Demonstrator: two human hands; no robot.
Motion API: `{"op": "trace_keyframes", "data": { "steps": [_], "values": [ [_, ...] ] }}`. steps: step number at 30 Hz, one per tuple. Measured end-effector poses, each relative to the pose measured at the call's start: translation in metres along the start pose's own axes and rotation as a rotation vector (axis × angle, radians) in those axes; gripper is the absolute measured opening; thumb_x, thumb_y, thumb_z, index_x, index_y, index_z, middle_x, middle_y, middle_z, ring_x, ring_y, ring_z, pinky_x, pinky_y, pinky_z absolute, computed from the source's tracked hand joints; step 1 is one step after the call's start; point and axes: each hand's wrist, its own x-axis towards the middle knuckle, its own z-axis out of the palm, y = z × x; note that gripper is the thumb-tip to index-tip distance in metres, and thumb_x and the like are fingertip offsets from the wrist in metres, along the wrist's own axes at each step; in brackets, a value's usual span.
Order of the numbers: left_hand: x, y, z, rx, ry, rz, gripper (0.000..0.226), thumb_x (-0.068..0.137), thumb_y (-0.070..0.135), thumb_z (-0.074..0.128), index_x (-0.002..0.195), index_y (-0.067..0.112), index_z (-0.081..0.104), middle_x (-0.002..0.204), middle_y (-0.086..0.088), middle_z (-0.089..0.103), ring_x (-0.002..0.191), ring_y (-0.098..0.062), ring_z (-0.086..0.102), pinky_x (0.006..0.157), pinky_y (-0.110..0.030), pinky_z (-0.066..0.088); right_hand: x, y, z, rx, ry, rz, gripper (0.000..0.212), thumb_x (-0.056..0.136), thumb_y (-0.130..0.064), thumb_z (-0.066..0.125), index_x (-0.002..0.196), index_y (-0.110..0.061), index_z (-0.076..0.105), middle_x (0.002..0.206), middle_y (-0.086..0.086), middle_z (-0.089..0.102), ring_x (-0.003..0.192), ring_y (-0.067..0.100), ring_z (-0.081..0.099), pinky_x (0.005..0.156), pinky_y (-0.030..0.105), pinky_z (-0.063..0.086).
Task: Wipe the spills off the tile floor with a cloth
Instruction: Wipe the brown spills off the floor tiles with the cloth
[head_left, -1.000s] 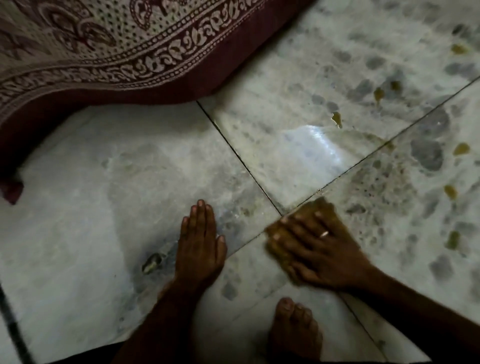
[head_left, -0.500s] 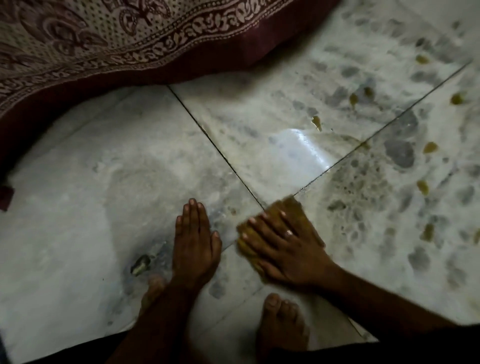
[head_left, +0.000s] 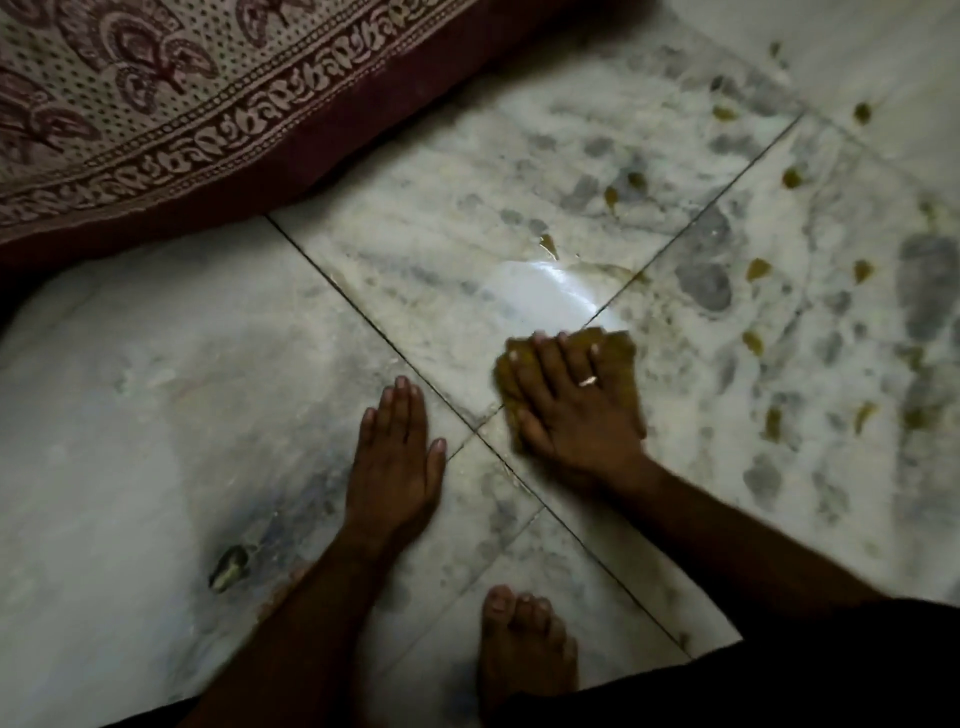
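Right now your right hand lies flat on the cloth, fingers spread and pressing it against the tile floor just beside the crossing of the grout lines. Its grip is not clamped round the cloth; the palm only pins it down, with a yellowish edge showing past the fingertips. Your left hand is empty, fingers together and flat on the floor, apparently bracing you, a little apart from the cloth.

Most of the spills are yellowish drops scattered well to the right and beyond the cloth, with one drop and a thin smear just past the bright glare. None of these looks wiped yet, so I judge much of the job remains.

Watch for smearing: the cloth already looks stained yellow, and a loaded cloth pushed under a flat palm may spread the drops into streaks rather than lift them. Because it is only pinned, it could bunch or slide out from under your hand on a long stroke.

The glossy patch ahead looks wet, so your bracing hand or your bare foot near the bottom could slip if weight shifts onto it. Reaching far right would likely pull you off balance.

Mind the patterned fabric at the upper left; a wide sweep toward it could soil its dark border. A small dark scrap lies near your left forearm and is easy to miss.
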Motion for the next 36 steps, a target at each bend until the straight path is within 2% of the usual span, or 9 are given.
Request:
{"op": "trace_keyframes", "data": {
  "steps": [5, 8, 13, 15, 22, 25, 30, 33, 36],
  "values": [
    [0.048, 0.028, 0.0, -0.011, -0.022, 0.076, 0.069, 0.102, 0.043, 0.028, 0.158, 0.002, 0.023, 0.167, -0.017, 0.016, 0.155, -0.028, 0.016, 0.125, -0.039, 0.005, -0.09, -0.003, 0.01, 0.0, 0.068, -0.198, 0.063, 0.102, -0.048, 0.045, 0.161, -0.027, 0.034, 0.168, 0.008, 0.031, 0.156, 0.03, 0.028, 0.124, 0.056, 0.028],
    [0.064, 0.031, -0.002, -0.013, -0.034, 0.108, 0.071, 0.101, 0.044, 0.027, 0.158, 0.002, 0.02, 0.168, -0.017, 0.013, 0.156, -0.027, 0.013, 0.125, -0.039, 0.004, -0.102, 0.041, 0.009, -0.042, 0.073, -0.083, 0.063, 0.1, -0.046, 0.046, 0.16, -0.026, 0.037, 0.166, 0.011, 0.036, 0.152, 0.032, 0.037, 0.12, 0.057, 0.033],
    [0.087, 0.036, -0.003, 0.0, -0.026, 0.148, 0.071, 0.101, 0.044, 0.026, 0.159, 0.002, 0.017, 0.168, -0.017, 0.011, 0.156, -0.027, 0.01, 0.126, -0.039, 0.002, -0.02, 0.081, -0.011, -0.026, 0.008, 0.242, 0.068, 0.102, -0.052, 0.028, 0.164, -0.027, 0.023, 0.17, 0.012, 0.027, 0.156, 0.035, 0.027, 0.124, 0.053, 0.012],
    [0.097, 0.043, -0.003, -0.001, -0.021, 0.157, 0.071, 0.101, 0.043, 0.027, 0.159, 0.002, 0.018, 0.167, -0.018, 0.013, 0.156, -0.027, 0.011, 0.126, -0.039, 0.002, 0.013, 0.06, -0.011, -0.007, 0.014, 0.22, 0.067, 0.103, -0.053, 0.024, 0.165, -0.026, 0.021, 0.171, 0.013, 0.024, 0.157, 0.036, 0.023, 0.125, 0.052, 0.008],
    [0.134, 0.045, -0.006, 0.046, 0.024, 0.243, 0.069, 0.102, 0.042, 0.029, 0.158, 0.003, 0.021, 0.167, -0.016, 0.017, 0.155, -0.027, 0.016, 0.126, -0.038, 0.006, -0.05, 0.029, 0.004, 0.006, 0.068, -0.011, 0.061, 0.105, -0.045, 0.038, 0.162, -0.026, 0.031, 0.17, 0.009, 0.028, 0.156, 0.03, 0.028, 0.123, 0.054, 0.031],
    [0.14, 0.045, -0.006, 0.06, 0.053, 0.258, 0.071, 0.101, 0.043, 0.03, 0.158, 0.003, 0.022, 0.167, -0.016, 0.018, 0.155, -0.026, 0.015, 0.126, -0.039, 0.01, -0.038, 0.074, -0.001, -0.038, 0.082, 0.196, 0.062, 0.102, -0.045, 0.036, 0.161, -0.026, 0.032, 0.168, 0.011, 0.029, 0.153, 0.032, 0.036, 0.122, 0.054, 0.029],
    [0.149, 0.047, -0.007, 0.051, 0.085, 0.258, 0.07, 0.1, 0.04, 0.033, 0.157, 0.001, 0.026, 0.166, -0.018, 0.021, 0.154, -0.029, 0.02, 0.124, -0.043, 0.017, 0.057, 0.105, -0.015, 0.029, 0.032, 0.475, 0.067, 0.102, -0.052, 0.018, 0.166, -0.034, 0.006, 0.175, 0.002, 0.006, 0.161, 0.025, 0.007, 0.128, 0.048, 0.004],
    [0.153, 0.048, -0.008, 0.063, 0.086, 0.28, 0.07, 0.098, 0.036, 0.034, 0.157, 0.0, 0.024, 0.166, -0.019, 0.02, 0.155, -0.03, 0.02, 0.125, -0.045, 0.019, 0.094, 0.088, -0.018, 0.009, 0.032, 0.407, 0.067, 0.104, -0.051, 0.021, 0.166, -0.031, 0.007, 0.175, 0.004, 0.006, 0.161, 0.028, 0.007, 0.126, 0.045, -0.003],
    [0.155, 0.047, -0.008, 0.056, 0.083, 0.284, 0.07, 0.096, 0.033, 0.035, 0.158, 0.001, 0.022, 0.167, -0.018, 0.019, 0.155, -0.029, 0.017, 0.125, -0.045, 0.019, 0.075, 0.073, -0.013, 0.006, 0.051, 0.245, 0.065, 0.106, -0.049, 0.027, 0.166, -0.027, 0.014, 0.174, 0.008, 0.013, 0.16, 0.03, 0.013, 0.128, 0.052, 0.01]
  ]
}}
